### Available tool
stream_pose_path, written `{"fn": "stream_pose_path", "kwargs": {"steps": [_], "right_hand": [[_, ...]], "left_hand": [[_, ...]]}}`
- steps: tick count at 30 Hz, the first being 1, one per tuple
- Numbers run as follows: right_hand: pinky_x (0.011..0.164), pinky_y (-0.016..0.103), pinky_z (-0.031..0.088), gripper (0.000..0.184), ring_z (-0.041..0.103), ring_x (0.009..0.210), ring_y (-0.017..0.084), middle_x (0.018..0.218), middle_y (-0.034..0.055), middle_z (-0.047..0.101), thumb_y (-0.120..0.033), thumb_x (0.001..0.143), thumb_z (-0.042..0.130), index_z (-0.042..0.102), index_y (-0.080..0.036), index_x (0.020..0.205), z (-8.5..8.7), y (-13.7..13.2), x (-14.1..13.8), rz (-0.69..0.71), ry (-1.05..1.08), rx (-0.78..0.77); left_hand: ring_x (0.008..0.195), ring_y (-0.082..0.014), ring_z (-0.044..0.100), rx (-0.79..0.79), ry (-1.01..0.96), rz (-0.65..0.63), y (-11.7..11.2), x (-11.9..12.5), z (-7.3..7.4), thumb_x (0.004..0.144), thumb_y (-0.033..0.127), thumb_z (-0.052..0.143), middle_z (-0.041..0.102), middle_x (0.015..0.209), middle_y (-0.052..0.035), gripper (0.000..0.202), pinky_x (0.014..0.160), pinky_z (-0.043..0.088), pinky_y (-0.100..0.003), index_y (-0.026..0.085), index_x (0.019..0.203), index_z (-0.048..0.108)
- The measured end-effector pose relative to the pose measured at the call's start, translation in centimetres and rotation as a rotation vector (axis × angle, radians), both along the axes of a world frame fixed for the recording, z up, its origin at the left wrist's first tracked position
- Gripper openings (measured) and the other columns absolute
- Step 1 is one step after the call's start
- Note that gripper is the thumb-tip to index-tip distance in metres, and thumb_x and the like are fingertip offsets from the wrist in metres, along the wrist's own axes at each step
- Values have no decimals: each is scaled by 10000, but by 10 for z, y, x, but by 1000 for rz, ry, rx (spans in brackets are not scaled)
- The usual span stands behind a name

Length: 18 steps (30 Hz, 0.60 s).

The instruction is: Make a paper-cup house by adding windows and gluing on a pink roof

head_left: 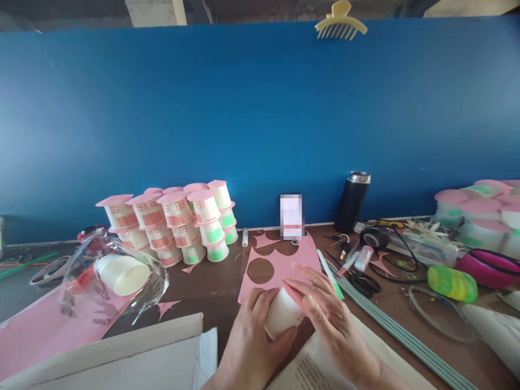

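Note:
My left hand (254,338) is wrapped around a white paper cup (279,315), which is tilted. A pink paper disc (294,293) lies against the cup's upper right end. My right hand (335,320) rests on that disc with its fingers stretched out, flat and slightly apart. Just beyond both hands is a pink sheet (280,268) with round holes cut from it. Printed paper on the table lies below the right wrist.
Stacked cups with pink tops (174,225) stand at left, near a plastic bag (156,271) holding more cups. To the right are a black flask (352,203), scissors (365,283), grey-green rods (390,317) and more topped cups (473,211). A blue partition (244,108) rises behind.

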State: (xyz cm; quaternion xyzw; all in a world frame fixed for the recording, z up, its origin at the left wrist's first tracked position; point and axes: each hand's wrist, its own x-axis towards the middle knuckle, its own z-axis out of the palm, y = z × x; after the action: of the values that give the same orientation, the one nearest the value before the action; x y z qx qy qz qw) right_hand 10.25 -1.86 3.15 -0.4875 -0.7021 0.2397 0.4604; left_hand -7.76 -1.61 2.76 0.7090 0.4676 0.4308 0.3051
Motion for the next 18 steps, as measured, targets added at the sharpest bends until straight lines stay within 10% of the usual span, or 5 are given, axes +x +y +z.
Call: {"fn": "stream_pose_path", "kwargs": {"steps": [18], "right_hand": [[1119, 454, 366, 422, 462, 1322, 266, 1429, 63, 527, -519, 974, 397, 686, -302, 1193, -4, 7, 2, -49, 231, -133]], "left_hand": [[1076, -288, 592, -55, -33, -49, 2, -1, -1, 740, 270, 730, 619, 1186, -100, 477, 950, 465, -387, 225, 1201, 612]]}}
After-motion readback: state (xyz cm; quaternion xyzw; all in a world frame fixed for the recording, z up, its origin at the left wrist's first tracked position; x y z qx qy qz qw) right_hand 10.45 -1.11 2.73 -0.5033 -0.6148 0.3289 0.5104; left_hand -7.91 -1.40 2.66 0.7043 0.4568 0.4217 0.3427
